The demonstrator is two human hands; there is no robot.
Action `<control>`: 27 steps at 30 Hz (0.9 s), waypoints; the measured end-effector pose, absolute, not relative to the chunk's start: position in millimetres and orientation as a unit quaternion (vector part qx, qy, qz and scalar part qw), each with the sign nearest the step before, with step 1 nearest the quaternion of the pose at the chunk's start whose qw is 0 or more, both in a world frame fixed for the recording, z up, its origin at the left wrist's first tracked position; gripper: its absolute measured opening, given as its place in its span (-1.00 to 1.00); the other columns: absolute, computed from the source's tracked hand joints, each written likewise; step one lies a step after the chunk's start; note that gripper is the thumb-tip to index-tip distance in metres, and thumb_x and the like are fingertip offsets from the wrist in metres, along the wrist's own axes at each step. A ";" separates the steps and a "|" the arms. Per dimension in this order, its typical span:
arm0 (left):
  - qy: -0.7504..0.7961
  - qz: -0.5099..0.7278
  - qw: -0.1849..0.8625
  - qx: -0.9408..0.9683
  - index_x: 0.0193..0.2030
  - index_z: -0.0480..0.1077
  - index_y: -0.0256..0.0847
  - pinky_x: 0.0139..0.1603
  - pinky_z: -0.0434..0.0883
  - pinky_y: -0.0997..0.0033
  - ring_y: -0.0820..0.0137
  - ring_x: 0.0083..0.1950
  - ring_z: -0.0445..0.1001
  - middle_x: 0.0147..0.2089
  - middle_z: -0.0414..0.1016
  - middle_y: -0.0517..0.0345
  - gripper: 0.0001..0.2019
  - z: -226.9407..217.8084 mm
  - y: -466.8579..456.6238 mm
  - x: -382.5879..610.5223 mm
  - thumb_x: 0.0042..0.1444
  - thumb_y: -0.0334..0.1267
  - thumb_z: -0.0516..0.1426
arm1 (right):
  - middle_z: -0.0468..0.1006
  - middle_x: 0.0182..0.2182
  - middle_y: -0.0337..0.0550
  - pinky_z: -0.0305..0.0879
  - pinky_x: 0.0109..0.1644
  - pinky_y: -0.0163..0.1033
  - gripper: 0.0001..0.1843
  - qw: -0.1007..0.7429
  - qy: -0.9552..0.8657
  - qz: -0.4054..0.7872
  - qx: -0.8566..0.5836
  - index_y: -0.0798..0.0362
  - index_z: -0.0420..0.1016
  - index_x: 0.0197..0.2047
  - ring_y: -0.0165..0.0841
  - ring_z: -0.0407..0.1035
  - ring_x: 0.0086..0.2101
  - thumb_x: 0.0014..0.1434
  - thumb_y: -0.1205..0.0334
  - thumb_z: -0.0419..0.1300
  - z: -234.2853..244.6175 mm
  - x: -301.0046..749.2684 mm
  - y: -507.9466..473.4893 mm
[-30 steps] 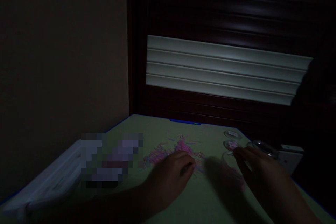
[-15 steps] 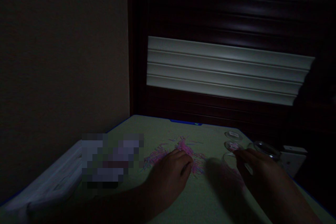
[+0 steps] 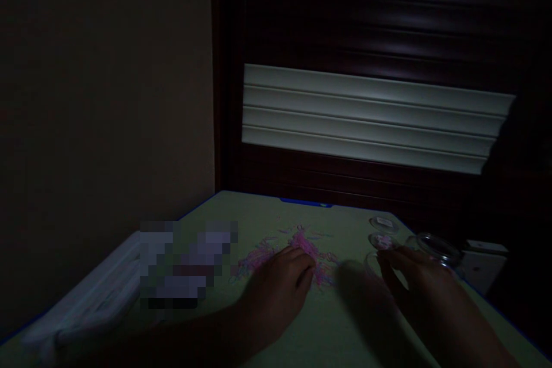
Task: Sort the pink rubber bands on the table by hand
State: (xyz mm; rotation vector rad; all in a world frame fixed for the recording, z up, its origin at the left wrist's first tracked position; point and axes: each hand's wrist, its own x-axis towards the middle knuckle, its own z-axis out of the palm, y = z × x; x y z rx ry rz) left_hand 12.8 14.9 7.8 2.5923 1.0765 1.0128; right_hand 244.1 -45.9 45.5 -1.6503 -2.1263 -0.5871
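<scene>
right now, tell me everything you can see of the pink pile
The pink pile is a loose, flat scatter of thin little pieces, mostly pink, a few paler; too dim to tell what they are. It lies on the green table, past its middle. The left hand covers its near edge, fingertips on it. Round lids sit apart on its right.

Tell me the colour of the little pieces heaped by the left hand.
The pieces are mostly pink; head view, though dim.
</scene>
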 end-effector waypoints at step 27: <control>0.333 0.213 -0.098 0.913 -0.28 0.31 -0.24 -0.12 0.24 0.24 0.28 -0.19 0.26 -0.25 0.32 0.10 -0.89 13.2 3.0 4.7 0.13 -0.45 -0.01 | 0.41 -0.45 -0.18 0.07 -0.33 -0.23 -0.81 0.221 -0.851 -0.218 -0.424 0.09 0.41 -0.32 -0.32 0.23 -0.42 0.03 0.52 0.08 36.2 186.7 -42.7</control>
